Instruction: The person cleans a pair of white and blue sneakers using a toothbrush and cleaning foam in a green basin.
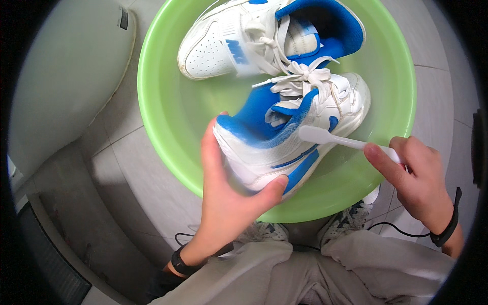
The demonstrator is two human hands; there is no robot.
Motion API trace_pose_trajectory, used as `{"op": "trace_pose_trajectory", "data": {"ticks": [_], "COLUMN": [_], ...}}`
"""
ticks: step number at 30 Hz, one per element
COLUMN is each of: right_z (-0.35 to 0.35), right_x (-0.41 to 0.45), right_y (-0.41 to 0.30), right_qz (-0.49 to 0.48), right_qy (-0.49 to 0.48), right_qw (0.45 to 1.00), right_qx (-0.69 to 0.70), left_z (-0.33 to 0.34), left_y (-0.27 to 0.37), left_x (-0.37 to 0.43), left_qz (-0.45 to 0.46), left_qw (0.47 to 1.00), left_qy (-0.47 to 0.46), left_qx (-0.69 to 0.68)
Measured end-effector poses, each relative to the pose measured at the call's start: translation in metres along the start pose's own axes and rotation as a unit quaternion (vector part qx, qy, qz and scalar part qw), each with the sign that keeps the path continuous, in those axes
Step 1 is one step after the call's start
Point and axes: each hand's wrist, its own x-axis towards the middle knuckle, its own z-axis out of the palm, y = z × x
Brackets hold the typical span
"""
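My left hand (236,202) grips the heel of a white and blue sneaker (263,160), thumb on the near side of the sole and fingers round the back. The sneaker is tilted over the green plastic basin (289,215), its laces tied in a bow. My right hand (419,179) holds a white plastic-handled brush (343,141), whose head lies against the sneaker's side below the collar; its bristles are hidden. A second white and blue sneaker (206,49) lies at the far side of the basin, in cloudy water, its toe to the left.
A large white rounded fixture (72,68) stands left of the basin on the grey tiled floor (141,164). My knees and patterned shoes (343,221) are close to the basin's near rim. A thin black cable (396,228) runs near my right shoe.
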Motion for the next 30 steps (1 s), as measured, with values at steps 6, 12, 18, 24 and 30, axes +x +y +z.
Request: {"op": "trace_pose_trajectory", "data": {"ticks": [6, 12, 18, 24, 30], "right_z": [-0.012, 0.001, 0.005, -0.010, 0.009], "right_x": [0.004, 0.012, -0.002, 0.005, 0.012], "right_y": [-0.010, -0.020, -0.002, -0.015, -0.016], "right_qz": [-0.028, -0.088, 0.038, 0.060, -0.098], "right_qy": [-0.017, 0.059, -0.029, -0.107, 0.109], "right_qw": [0.998, 0.994, 0.997, 0.989, 0.989], "right_qx": [0.054, 0.030, 0.056, 0.078, 0.015], "left_z": [0.002, 0.005, 0.004, 0.005, 0.005], "left_y": [0.001, 0.001, -0.003, -0.005, -0.004], "left_x": [0.001, 0.001, 0.000, 0.000, -0.001], "left_qz": [-0.009, 0.004, 0.004, 0.018, 0.006], "left_qw": [1.000, 1.000, 1.000, 1.000, 1.000], "left_qy": [-0.008, 0.000, 0.016, 0.005, 0.014], "left_qx": [-0.007, -0.002, -0.009, 0.006, 0.007]}}
